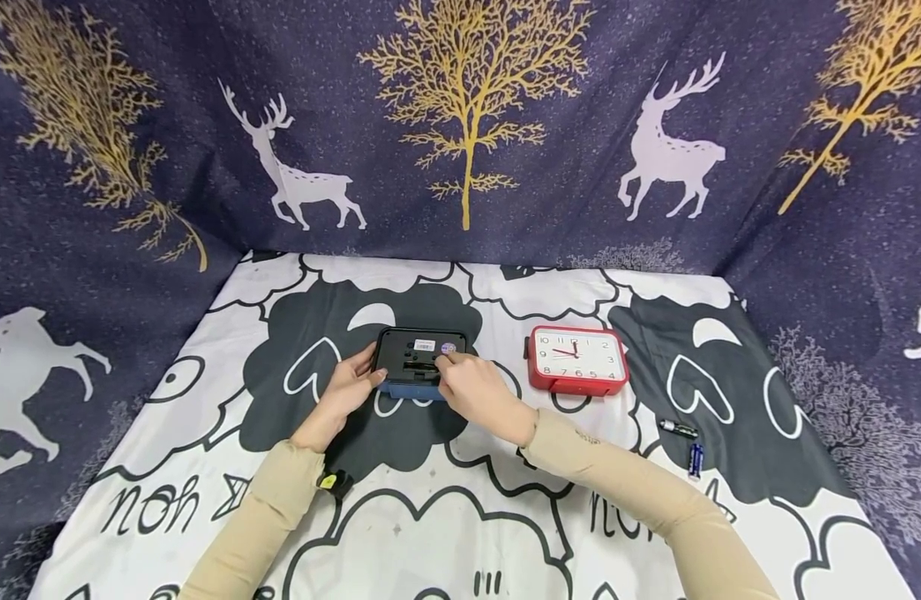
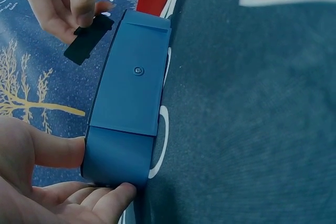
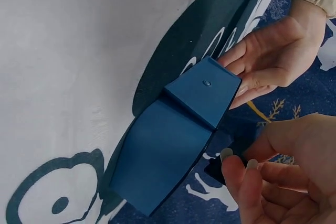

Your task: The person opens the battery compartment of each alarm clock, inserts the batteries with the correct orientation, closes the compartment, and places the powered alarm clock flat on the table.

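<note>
A blue alarm clock (image 1: pixel 415 390) lies face down on the cloth, its black back panel upward with a white label and a round sticker. My left hand (image 1: pixel 346 387) grips the clock's left end, thumb on the back edge and fingers underneath the side, as the left wrist view shows. Between thumb and fingertips, my right hand (image 1: pixel 475 387) pinches a small black battery cover (image 2: pixel 88 41). The cover is tilted over the back of the clock, apart from its blue side. Part of the battery compartment is hidden by the right hand in the head view.
A red alarm clock (image 1: pixel 576 358) with a white dial lies face up to the right. Further right are a green-and-black battery (image 1: pixel 678 429) and a blue battery (image 1: pixel 696 460). A patterned cloth (image 1: pixel 400 533) covers the table; a dark curtain (image 1: pixel 400 167) hangs behind.
</note>
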A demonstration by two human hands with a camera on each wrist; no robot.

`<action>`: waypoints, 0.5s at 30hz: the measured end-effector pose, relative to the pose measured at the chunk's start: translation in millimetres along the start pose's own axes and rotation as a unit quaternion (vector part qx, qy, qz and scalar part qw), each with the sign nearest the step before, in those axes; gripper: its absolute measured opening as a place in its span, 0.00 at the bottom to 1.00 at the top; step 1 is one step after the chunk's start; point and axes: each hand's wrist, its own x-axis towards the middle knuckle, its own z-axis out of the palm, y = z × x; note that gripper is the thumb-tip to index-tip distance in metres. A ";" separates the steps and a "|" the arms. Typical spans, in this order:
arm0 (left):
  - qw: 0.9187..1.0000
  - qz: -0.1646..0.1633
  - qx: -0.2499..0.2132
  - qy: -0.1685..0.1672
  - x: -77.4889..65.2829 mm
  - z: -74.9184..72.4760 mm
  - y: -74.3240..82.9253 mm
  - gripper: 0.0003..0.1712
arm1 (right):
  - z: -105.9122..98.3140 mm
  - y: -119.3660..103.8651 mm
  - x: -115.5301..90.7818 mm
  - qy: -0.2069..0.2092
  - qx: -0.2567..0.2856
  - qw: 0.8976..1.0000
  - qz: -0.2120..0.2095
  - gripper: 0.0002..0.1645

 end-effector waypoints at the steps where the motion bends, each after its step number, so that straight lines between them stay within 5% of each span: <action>1: 1.000 0.000 0.001 0.000 0.0 0.2 0.1 0.36 | -0.4 0.1 -1.0 0.001 -0.001 1.000 0.003 0.02; 15: 1.000 -0.003 -0.001 0.002 0.3 -0.4 1.8 0.37 | 0.8 -0.9 -10.8 0.019 -0.021 1.000 0.008 0.04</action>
